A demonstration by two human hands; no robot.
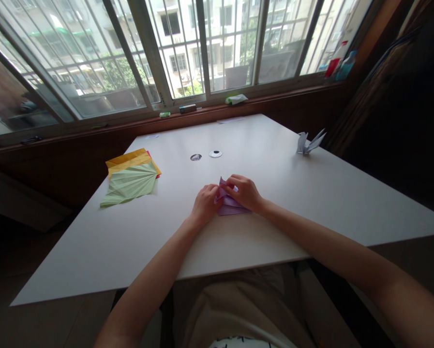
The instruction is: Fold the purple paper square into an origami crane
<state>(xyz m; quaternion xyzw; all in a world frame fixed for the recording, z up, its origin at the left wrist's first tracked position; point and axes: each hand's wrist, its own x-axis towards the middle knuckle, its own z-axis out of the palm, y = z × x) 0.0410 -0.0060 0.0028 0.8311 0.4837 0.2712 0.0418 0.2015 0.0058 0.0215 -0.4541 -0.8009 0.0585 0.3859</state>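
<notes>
Purple paper point(231, 207), one folded piece, pinched by two hands: left hand point(204, 205), right hand point(244, 192).

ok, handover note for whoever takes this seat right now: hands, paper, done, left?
Left hand: pressing the left edge of the purple paper, flat on the white table.
Right hand: fingers pinching a raised flap at the paper's top.
Done: purple sheet partly folded, several creases in. A finished pale folded figure stands at the far right.
Left: the purple piece is not yet a finished shape. Spare sheets, green on top, lie stacked at the left.
</notes>
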